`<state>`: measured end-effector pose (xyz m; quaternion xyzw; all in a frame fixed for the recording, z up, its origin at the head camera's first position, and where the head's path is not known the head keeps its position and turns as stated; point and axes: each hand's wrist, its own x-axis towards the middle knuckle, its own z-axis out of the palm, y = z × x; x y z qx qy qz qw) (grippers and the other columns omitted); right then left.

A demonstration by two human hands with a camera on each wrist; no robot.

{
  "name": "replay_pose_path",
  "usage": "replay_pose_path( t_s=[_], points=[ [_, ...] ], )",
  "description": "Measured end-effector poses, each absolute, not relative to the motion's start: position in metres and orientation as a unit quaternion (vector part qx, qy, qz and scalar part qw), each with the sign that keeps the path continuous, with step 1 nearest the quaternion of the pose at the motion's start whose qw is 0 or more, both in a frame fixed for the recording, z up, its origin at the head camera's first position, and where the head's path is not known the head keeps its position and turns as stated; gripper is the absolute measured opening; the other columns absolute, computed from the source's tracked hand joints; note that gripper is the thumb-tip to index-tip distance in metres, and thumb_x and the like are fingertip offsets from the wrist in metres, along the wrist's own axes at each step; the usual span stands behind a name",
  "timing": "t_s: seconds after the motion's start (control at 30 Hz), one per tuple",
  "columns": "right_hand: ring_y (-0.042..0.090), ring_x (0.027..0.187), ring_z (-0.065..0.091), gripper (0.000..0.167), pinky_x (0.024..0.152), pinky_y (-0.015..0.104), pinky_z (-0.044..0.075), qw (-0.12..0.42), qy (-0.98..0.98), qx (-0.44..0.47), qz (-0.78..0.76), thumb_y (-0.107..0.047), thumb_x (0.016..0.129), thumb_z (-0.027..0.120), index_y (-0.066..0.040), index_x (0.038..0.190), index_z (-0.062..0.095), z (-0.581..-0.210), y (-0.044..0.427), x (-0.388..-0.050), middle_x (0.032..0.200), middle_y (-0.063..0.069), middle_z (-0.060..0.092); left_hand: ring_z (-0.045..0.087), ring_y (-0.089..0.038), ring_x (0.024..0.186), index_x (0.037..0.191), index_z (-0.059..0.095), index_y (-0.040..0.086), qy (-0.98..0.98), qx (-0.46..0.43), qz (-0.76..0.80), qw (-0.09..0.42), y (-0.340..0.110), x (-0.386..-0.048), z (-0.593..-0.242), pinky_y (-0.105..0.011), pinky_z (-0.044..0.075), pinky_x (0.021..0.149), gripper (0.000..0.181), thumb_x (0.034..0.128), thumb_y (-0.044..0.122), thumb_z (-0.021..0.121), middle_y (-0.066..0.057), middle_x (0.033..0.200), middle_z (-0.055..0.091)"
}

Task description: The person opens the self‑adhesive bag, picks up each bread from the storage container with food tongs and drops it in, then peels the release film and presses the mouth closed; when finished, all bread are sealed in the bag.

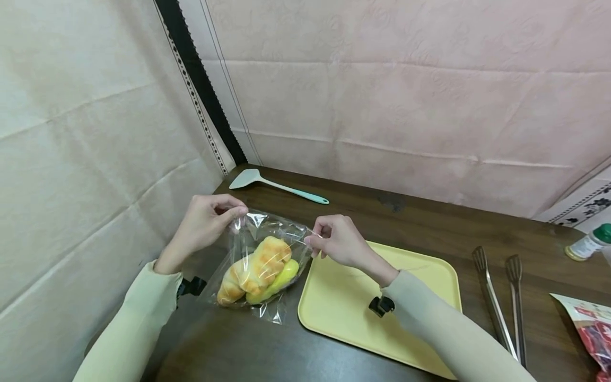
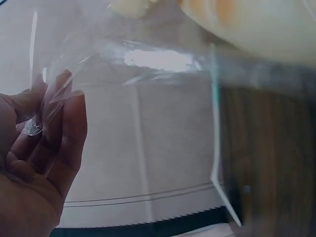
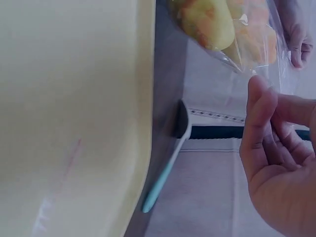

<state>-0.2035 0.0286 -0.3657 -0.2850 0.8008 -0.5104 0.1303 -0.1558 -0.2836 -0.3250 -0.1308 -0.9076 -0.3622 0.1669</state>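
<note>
A clear plastic bag hangs between the two hands at the left of the tray. Inside it lie bread rolls with golden tops and a yellow, elongated piece, whose kind I cannot tell. My left hand pinches the bag's upper left corner between thumb and fingers; the left wrist view shows the film bunched at those fingertips. With thumb and forefinger, my right hand pinches the upper right corner. In the right wrist view, the right hand grips the film just beside the rolls.
A yellow tray lies under the right forearm. Behind the bag is a pale turquoise spatula. Metal tongs lie right of the tray, with a green-capped bottle and a red-and-white packet further right. Cloth walls border the table.
</note>
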Motion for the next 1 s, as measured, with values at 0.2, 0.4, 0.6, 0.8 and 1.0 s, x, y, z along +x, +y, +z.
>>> replay_pose_path(
  t_s=[0.2, 0.4, 0.6, 0.8, 1.0],
  points=[
    [0.048, 0.079, 0.078, 0.009, 0.075, 0.058, 0.066, 0.141, 0.814, -0.226, -0.516, -0.008, 0.101, 0.076, -0.003, 0.103, 0.070, -0.377, 0.015, -0.225, 0.083, 0.011, 0.078, 0.071, -0.008, 0.065, 0.103, 0.082, 0.004, -0.927, -0.100, -0.356, 0.069, -0.296, -0.197, -0.334, -0.023, 0.058, 0.061, 0.013, 0.1030, 0.016, 0.076, -0.010, 0.081, 0.080],
    [0.032, 0.074, 0.077, 0.008, 0.069, 0.041, 0.066, 0.142, 0.840, -0.212, -0.478, -0.009, 0.104, 0.073, -0.002, 0.104, 0.077, -0.388, 0.000, -0.243, 0.086, 0.009, 0.078, 0.075, -0.012, 0.071, 0.112, 0.077, -0.001, -0.918, -0.070, -0.386, -0.060, -0.315, -0.234, -0.354, -0.034, 0.067, 0.068, 0.016, 0.1062, 0.012, 0.071, -0.013, 0.089, 0.078],
    [0.015, 0.065, 0.072, 0.011, 0.066, 0.033, 0.064, 0.172, 0.840, -0.188, -0.480, -0.011, 0.104, 0.072, -0.001, 0.105, 0.078, -0.394, -0.007, -0.255, 0.086, 0.010, 0.077, 0.076, -0.012, 0.073, 0.113, 0.076, -0.004, -0.913, -0.057, -0.389, -0.104, -0.325, -0.257, -0.374, -0.031, 0.067, 0.069, 0.017, 0.1066, 0.011, 0.070, -0.011, 0.087, 0.077],
    [0.012, 0.065, 0.072, 0.016, 0.069, 0.032, 0.066, 0.189, 0.832, -0.171, -0.493, -0.011, 0.105, 0.072, 0.002, 0.113, 0.077, -0.401, -0.012, -0.261, 0.090, 0.012, 0.079, 0.076, -0.013, 0.074, 0.120, 0.075, -0.005, -0.931, -0.048, -0.348, -0.104, -0.326, -0.259, -0.382, -0.033, 0.067, 0.070, 0.022, 0.1078, 0.013, 0.068, -0.017, 0.097, 0.080],
    [0.018, 0.072, 0.076, 0.035, 0.071, 0.032, 0.066, 0.196, 0.823, -0.154, -0.511, -0.017, 0.104, 0.073, 0.003, 0.133, 0.070, -0.402, -0.007, -0.259, 0.101, 0.014, 0.081, 0.080, -0.033, 0.102, 0.136, 0.070, -0.004, -0.963, -0.057, -0.255, -0.060, -0.323, -0.257, -0.380, -0.045, 0.065, 0.090, 0.035, 0.1083, 0.017, 0.066, -0.025, 0.126, 0.078]
  ],
)
